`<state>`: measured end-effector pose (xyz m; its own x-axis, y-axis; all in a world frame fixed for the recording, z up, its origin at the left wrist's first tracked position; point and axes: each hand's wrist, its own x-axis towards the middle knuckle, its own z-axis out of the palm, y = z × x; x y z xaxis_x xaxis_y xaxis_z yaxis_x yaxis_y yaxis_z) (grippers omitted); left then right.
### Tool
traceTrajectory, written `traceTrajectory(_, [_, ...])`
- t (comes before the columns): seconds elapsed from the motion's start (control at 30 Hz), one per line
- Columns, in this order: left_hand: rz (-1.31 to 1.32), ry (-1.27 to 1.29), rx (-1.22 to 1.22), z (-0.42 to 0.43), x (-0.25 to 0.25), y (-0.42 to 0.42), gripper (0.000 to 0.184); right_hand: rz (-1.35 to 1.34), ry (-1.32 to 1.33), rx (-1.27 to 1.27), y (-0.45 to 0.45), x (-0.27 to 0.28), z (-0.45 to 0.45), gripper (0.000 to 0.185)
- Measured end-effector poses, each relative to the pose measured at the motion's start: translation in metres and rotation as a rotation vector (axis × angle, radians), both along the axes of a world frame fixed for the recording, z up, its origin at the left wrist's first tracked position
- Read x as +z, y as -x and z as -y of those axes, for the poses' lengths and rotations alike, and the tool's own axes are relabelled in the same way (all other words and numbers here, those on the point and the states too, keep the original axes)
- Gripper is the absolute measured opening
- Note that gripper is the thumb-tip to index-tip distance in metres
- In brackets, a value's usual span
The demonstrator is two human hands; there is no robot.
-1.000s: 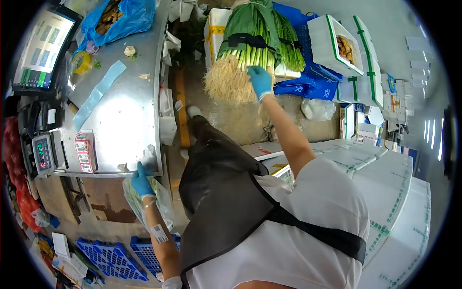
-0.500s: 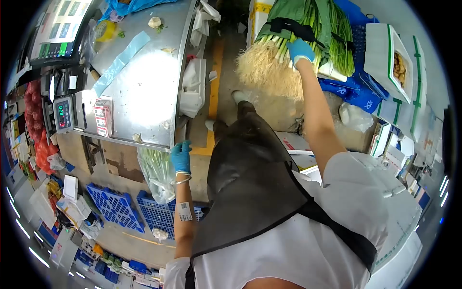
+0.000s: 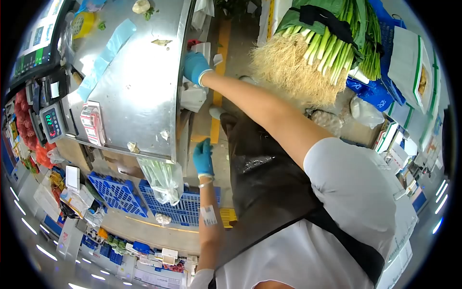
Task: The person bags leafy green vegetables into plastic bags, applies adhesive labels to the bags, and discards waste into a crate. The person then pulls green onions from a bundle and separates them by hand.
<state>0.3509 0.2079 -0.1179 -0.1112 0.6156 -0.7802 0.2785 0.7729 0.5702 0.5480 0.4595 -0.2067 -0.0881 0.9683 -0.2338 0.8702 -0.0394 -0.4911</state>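
Observation:
My right hand, in a blue glove, reaches to the side edge of the steel table, by the white plastic bags hanging there. Its fingertips are hidden, so I cannot make out whether they grip anything. My left hand, also gloved in blue, is raised beside the table's near corner. Its fingers are apart and bent a little, with nothing visible in them. Close to it, a clear bag of green-and-white stalks hangs below the table's front edge. Leeks with long pale roots lie at the upper right.
On the table are a label pack, a blue plastic strip, yellow tape and garlic. A digital scale stands at the left. Blue pallets lie beyond the front edge. White foam boxes stand at the right.
My right hand has left the leeks and moved left to the table's side edge. My left hand has shifted slightly right, away from the table corner. The view has turned a little.

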Motion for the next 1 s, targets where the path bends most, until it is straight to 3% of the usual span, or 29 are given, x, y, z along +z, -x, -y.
traceTrajectory(0.1, [0.038, 0.004, 0.098, -0.038, -0.029, -0.011, 0.026, -0.173, -0.101, -0.358, 0.000, 0.010, 0.036, 0.018])
traceTrajectory(0.13, [0.052, 0.016, 0.134, -0.046, -0.032, -0.015, 0.026, -0.191, -0.022, -0.326, 0.002, 0.006, 0.056, 0.021])
traceTrajectory(0.23, [0.081, -0.005, 0.058, -0.050, -0.034, -0.021, 0.028, -0.299, -0.180, -0.296, 0.027, -0.054, 0.105, 0.025])
traceTrajectory(0.33, [0.099, 0.015, 0.030, -0.043, -0.018, -0.026, 0.026, -0.186, 0.129, -0.105, 0.037, -0.074, 0.093, 0.021])
traceTrajectory(0.47, [0.079, 0.020, -0.022, -0.036, 0.007, -0.014, 0.028, -0.028, -0.070, 0.182, 0.025, -0.028, 0.093, 0.015])
traceTrajectory(0.53, [0.101, 0.027, 0.007, -0.037, 0.012, -0.014, 0.029, -0.089, 0.158, 0.442, 0.006, 0.003, 0.124, 0.012])
traceTrajectory(0.57, [0.111, 0.050, 0.043, -0.039, 0.018, -0.017, 0.029, -0.260, 0.196, 0.378, 0.008, 0.010, 0.157, 0.009])
traceTrajectory(0.6, [0.120, 0.076, 0.081, -0.041, 0.024, -0.020, 0.030, -0.544, 0.193, 0.510, 0.014, -0.025, 0.207, 0.008])
traceTrajectory(0.63, [0.217, 0.105, 0.102, -0.042, 0.033, -0.028, 0.030, -0.804, -0.097, 0.657, 0.000, 0.016, 0.237, 0.012])
traceTrajectory(0.67, [0.313, 0.136, 0.125, -0.043, 0.044, -0.040, 0.030, -0.705, 0.383, 0.627, -0.017, 0.092, 0.238, 0.018])
traceTrajectory(0.7, [0.407, 0.167, 0.143, -0.044, 0.051, -0.047, 0.030, -0.800, 0.537, 0.500, -0.014, 0.106, 0.261, 0.024])
traceTrajectory(0.77, [0.365, 0.115, 0.001, -0.037, 0.049, -0.051, 0.030, -0.858, 0.721, 0.502, -0.016, 0.142, 0.275, 0.033])
traceTrajectory(0.83, [0.291, -0.019, -0.096, -0.033, 0.066, -0.062, 0.029, -0.797, 0.793, 0.474, -0.036, 0.194, 0.263, 0.031])
traceTrajectory(0.93, [0.264, -0.159, -0.204, -0.048, 0.102, -0.066, 0.032, -1.241, 0.596, -0.227, -0.070, 0.181, 0.280, 0.040])
traceTrajectory(1.0, [0.325, -0.371, -0.245, -0.047, 0.113, -0.075, 0.030, -0.904, 0.408, -0.377, -0.099, 0.226, 0.258, 0.044])
